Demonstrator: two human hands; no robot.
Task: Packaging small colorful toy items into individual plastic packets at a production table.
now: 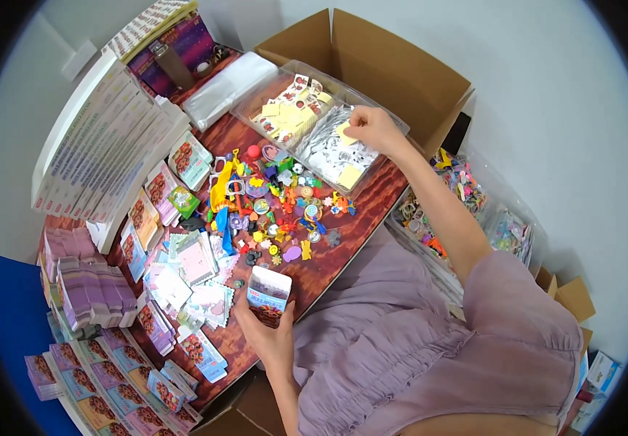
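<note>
Near the table's front edge, my left hand (266, 336) is wrapped round a small blue-and-white cardboard box (268, 294). The box is upright, its top flap raised and its mouth facing up. Farther off, my right hand (373, 131) is over a clear plastic tray (306, 158), fingertips pinched on a small pale yellow paper piece (344, 134). Under that hand, one compartment is full of black-and-white printed slips (325, 154). The other compartment has yellow pieces and printed stickers (293, 110).
Small colourful plastic toys (277, 196) lie spread mid-table. Left of them are pastel printed cards (190, 280) and flat printed boxes (160, 185). Filled boxes stand in rows (110, 378) at lower left. A large open carton (394, 69) is behind the tray; a toy-filled bin (466, 192) sits right.
</note>
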